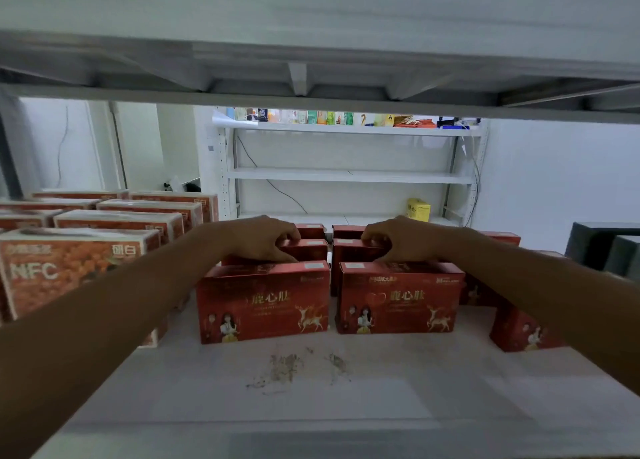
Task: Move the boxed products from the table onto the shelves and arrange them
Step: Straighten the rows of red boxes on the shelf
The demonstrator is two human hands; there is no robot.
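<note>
1. The person is at the arranging step. Both bare arms are reaching deep over the white metal shelf board (311, 389), where red cardboard boxes with a gold deer print are standing in rows from front to back.
2. The left hand (263, 242) is curling its fingers over the top of the left second-row red box (306, 250). The thumb is sitting low towards the box's near face. To me it is gripping, not merely touching.
3. The right hand (394, 242) is mirroring it, with bent fingers clamping the top edge of the right second-row red box (351, 252).
4. The left front red box (263, 302) and the right front red box (398, 299) are standing upright just before the hands, with a narrow gap between them. The wrists are passing over their tops.
5. Further red boxes (519, 330) are standing on the right, partly hidden by the forearm. Orange shrink-wrapped boxes marked NFC (69, 271) are filling the left side.
6. I judge the next move to be squaring the two held boxes against their neighbours. That is calling for a small, even push or pull, with the wrists kept high so the front boxes are not knocked. The table is out of sight.
</note>
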